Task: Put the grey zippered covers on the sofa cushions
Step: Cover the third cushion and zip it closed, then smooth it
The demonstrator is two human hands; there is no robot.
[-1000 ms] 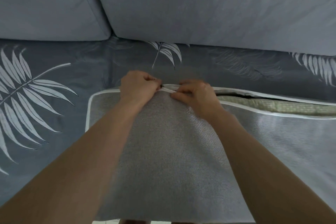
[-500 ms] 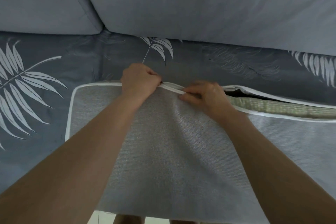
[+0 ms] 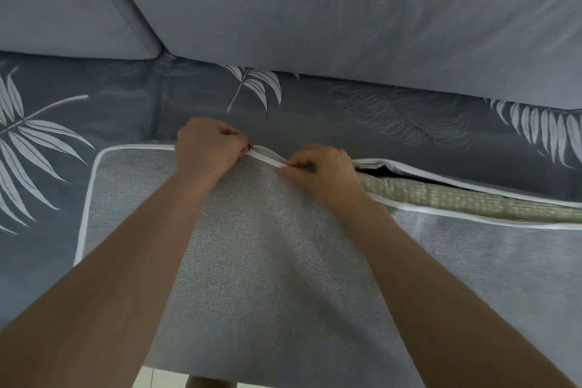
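Two bare forearms reach in from the near edge, over the cover (image 3: 267,261), a grey woven one with white piping that lies flat under them. Both hands sit at its far edge, a short way apart.

The left hand (image 3: 208,145) is curled into a fist clamped on that edge. A small dark bit (image 3: 249,146) shows at its fingertips; whether it is the zip pull I cannot tell. From there the piping (image 3: 267,157) runs as one closed white strip to the right hand (image 3: 324,168), whose thumb and fingers pinch the two edges of the cover together.

To the right of the right hand the cover gapes open. Its upper lip lifts away, and the cushion (image 3: 456,198), with pale green checked fabric, shows inside the gap. To the left of the left hand the piping rounds the cover's closed corner.

Beyond both hands lies the seat (image 3: 315,110), dark grey with white leaf prints, and the cover rests on it. Past the seat stand two plain grey back cushions, one wide (image 3: 346,9) behind the hands and one (image 3: 63,9) off to the left, meeting in a seam.
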